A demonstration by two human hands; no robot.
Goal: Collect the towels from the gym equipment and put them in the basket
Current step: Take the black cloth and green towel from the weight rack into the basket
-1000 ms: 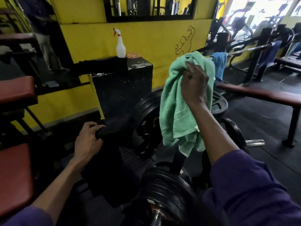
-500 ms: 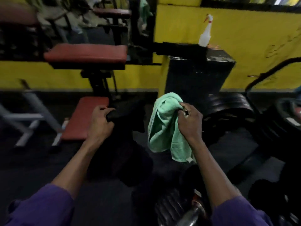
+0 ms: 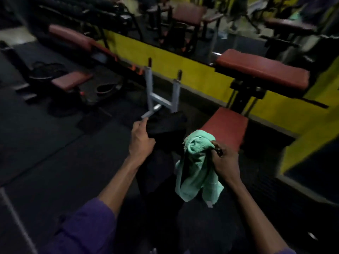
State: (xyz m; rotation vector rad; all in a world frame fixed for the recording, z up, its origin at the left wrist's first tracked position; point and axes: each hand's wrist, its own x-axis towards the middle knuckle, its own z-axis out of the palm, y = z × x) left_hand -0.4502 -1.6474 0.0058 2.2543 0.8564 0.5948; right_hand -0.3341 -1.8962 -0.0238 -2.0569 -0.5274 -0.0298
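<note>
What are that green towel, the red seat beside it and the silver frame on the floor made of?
Green towel: looks like soft terry cotton, matte and fuzzy, drooping in folds from the right hand. Red seat: probably vinyl or leatherette over padding, smooth with a faint sheen. Silver frame: metal tubing, likely painted or bare steel, straight with a dull shine.
</note>
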